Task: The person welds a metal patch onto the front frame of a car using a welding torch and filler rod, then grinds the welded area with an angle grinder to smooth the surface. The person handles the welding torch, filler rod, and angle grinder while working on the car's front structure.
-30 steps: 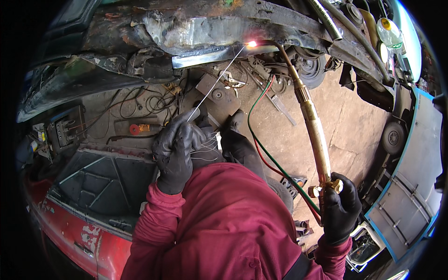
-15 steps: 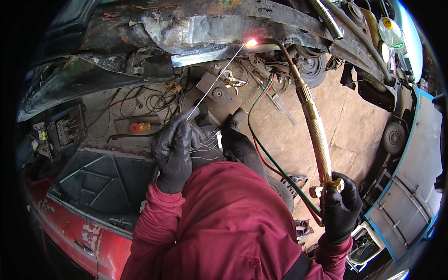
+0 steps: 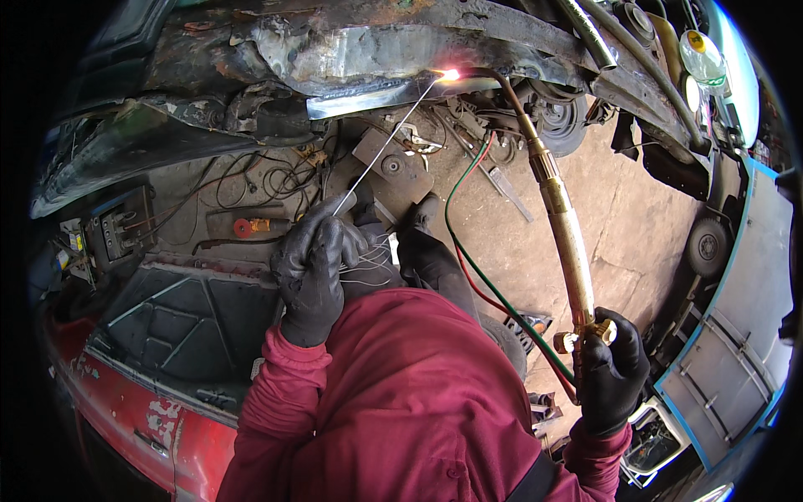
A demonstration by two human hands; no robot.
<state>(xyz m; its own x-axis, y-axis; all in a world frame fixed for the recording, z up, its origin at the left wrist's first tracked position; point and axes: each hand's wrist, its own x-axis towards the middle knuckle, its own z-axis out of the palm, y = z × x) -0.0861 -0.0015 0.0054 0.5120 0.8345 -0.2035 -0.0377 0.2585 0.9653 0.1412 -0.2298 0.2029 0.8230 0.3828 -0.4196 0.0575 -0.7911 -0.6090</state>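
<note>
In a black glove, my left hand [image 3: 314, 268] pinches a thin welding rod [image 3: 381, 153] that slants up and right. Several loose lengths of the wire trail below that hand. My right hand [image 3: 615, 372], gloved too, grips the brass welding torch [image 3: 569, 238] near its valve knobs. The torch's bent tip ends in a bright pinkish glow [image 3: 452, 75], where the rod's far end also meets it. This spot lies on the seam between a worn metal car panel [image 3: 351, 58] and a shiny metal strip [image 3: 360, 102] along its lower edge.
Green and red hoses [image 3: 493, 289] hang from the torch beside my legs. Cables [image 3: 284, 180], an orange grinder [image 3: 259, 227] and a metal plate [image 3: 391, 164] lie on the floor. A red car panel [image 3: 201, 443] is at left, a blue-edged grey panel [image 3: 736, 309] at right.
The glowing torch tip and the rod's end have shifted very slightly left along the seam. Both hands keep nearly the same place and grip.
</note>
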